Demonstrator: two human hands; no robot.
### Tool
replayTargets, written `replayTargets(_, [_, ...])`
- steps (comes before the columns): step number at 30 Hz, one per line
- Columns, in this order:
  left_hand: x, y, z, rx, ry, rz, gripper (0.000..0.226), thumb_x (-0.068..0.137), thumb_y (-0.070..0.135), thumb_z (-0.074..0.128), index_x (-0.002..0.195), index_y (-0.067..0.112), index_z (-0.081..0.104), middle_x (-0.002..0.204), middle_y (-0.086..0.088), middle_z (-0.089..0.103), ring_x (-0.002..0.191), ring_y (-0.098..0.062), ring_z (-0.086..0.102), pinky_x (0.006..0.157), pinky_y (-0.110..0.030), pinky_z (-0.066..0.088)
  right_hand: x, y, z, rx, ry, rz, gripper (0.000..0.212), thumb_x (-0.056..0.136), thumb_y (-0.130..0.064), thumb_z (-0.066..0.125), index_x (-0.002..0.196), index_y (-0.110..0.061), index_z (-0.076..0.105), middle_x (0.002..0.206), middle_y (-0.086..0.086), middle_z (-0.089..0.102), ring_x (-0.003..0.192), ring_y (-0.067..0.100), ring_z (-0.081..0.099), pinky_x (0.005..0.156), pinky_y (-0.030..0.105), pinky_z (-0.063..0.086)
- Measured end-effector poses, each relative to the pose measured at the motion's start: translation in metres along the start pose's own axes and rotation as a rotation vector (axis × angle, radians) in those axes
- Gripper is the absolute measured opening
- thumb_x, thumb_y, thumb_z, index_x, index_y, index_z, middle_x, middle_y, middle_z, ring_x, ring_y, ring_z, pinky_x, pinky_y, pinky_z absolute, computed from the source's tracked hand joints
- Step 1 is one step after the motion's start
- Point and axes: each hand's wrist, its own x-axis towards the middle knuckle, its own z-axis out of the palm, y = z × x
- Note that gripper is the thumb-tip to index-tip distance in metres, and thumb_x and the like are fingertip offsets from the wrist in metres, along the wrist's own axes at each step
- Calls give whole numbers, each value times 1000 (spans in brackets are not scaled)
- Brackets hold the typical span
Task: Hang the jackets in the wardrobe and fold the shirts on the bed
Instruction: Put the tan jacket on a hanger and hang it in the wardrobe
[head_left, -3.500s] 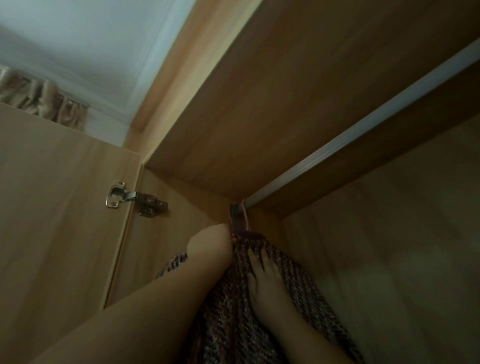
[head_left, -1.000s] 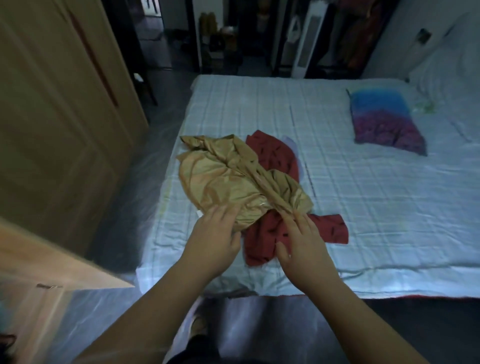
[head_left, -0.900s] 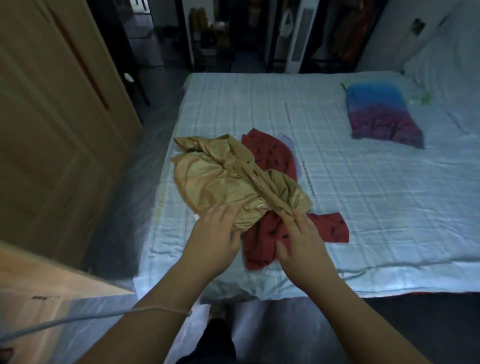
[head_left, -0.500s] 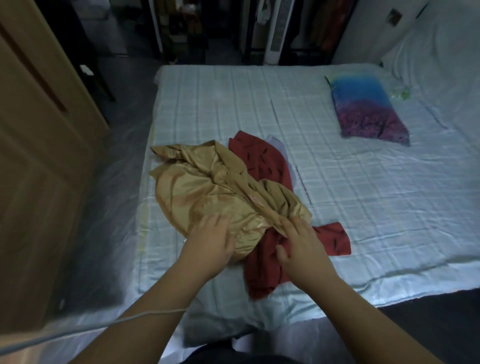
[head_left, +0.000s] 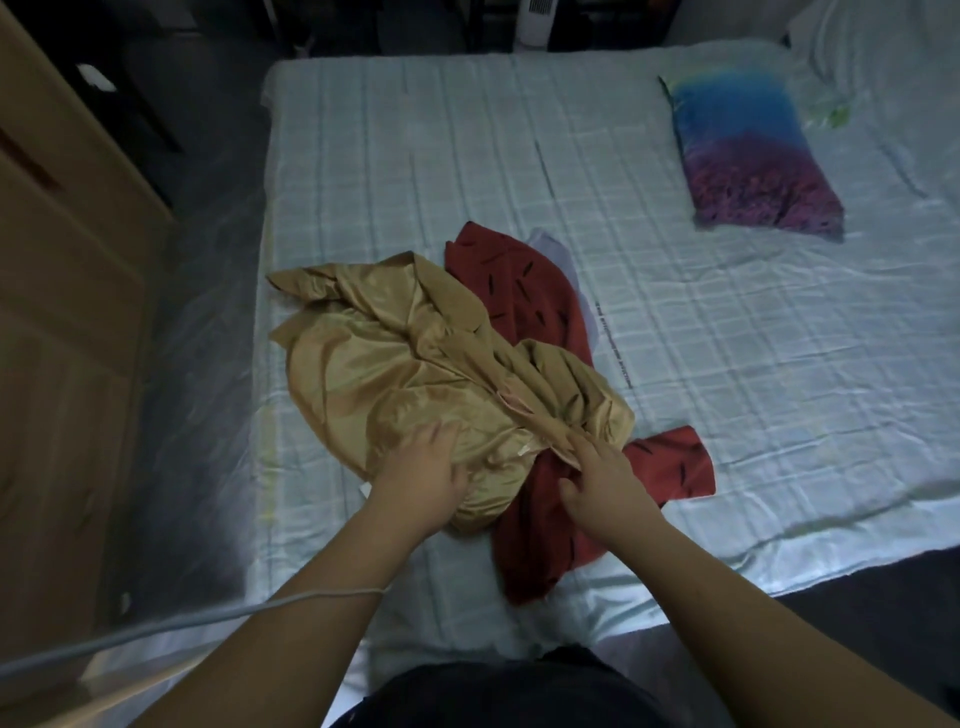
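A crumpled gold satin shirt (head_left: 384, 364) lies near the left edge of the bed (head_left: 727, 332), partly on top of a red shirt with dark flecks (head_left: 524, 291). A pale lilac cloth (head_left: 558, 254) peeks out from under the red one. My left hand (head_left: 426, 478) rests flat on the near part of the gold shirt, fingers spread. My right hand (head_left: 602, 478) touches the gold shirt's near right edge where it meets the red shirt; I cannot tell whether the fingers pinch the cloth.
A blue-to-purple pillow (head_left: 748, 156) lies at the bed's far right. The wooden wardrobe (head_left: 57, 291) stands at the left, with a strip of shiny floor (head_left: 202, 332) between it and the bed. A thin cable (head_left: 208, 618) crosses my left forearm.
I turned from the wardrobe rail to the bed. Over the last second my view tilted down and closer; both hands stay on the gold shirt, the left sliding slightly forward.
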Motion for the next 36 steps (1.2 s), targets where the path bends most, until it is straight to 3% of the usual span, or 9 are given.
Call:
replayTargets(9, [86, -1, 20, 65, -148, -12, 57, 90, 29, 52, 144, 15, 41, 137, -13, 52, 119, -33, 52, 98, -39, 45, 77, 58, 21, 52, -247, 99, 63, 84, -23, 55, 145, -16, 39, 138, 16, 51, 124, 35, 50, 98, 42, 45])
replayTargets(13, [127, -5, 36, 82, -291, -23, 58, 92, 28, 51, 146, 14, 38, 144, -13, 47, 120, -32, 53, 97, -37, 45, 116, 80, 36, 59, -321, 113, 57, 87, -20, 54, 141, -9, 42, 132, 17, 53, 119, 36, 52, 97, 44, 45])
replayTargets(17, [164, -4, 48, 53, -341, -39, 68, 87, 28, 50, 151, 14, 32, 152, -14, 38, 133, -33, 44, 109, -41, 38, 147, 90, 55, 14, -389, 165, 43, 90, -31, 53, 128, -13, 47, 127, 14, 52, 114, 34, 52, 92, 46, 47])
replayTargets(20, [189, 1, 55, 75, -311, 25, 66, 92, 28, 53, 152, 16, 31, 154, -15, 34, 139, -34, 35, 116, -41, 30, 162, 91, 68, -32, -454, 159, 49, 90, -39, 56, 133, -18, 45, 132, 13, 49, 119, 35, 49, 95, 44, 47])
replayTargets(23, [213, 1, 59, 160, -383, 73, 68, 95, 34, 55, 155, 29, 23, 157, -14, 28, 143, -35, 27, 118, -44, 27, 174, 93, 77, -33, -481, 166, 52, 91, -44, 55, 137, -23, 45, 132, 13, 49, 121, 36, 48, 99, 45, 46])
replayTargets(28, [232, -2, 52, 295, -497, 127, 67, 98, 33, 50, 156, 39, 18, 163, -12, 15, 148, -35, 16, 119, -47, 24, 180, 92, 74, -41, -459, 156, 30, 95, -37, 47, 123, -27, 50, 118, 10, 49, 108, 35, 53, 91, 45, 49])
replayTargets(36, [213, 1, 26, 261, -293, 148, 64, 92, 18, 55, 150, 34, 33, 158, -16, 26, 143, -37, 24, 116, -44, 27, 142, 82, 20, 15, -107, -32, 18, 95, -20, 49, 113, -24, 51, 104, 2, 51, 80, 28, 59, 64, 38, 49])
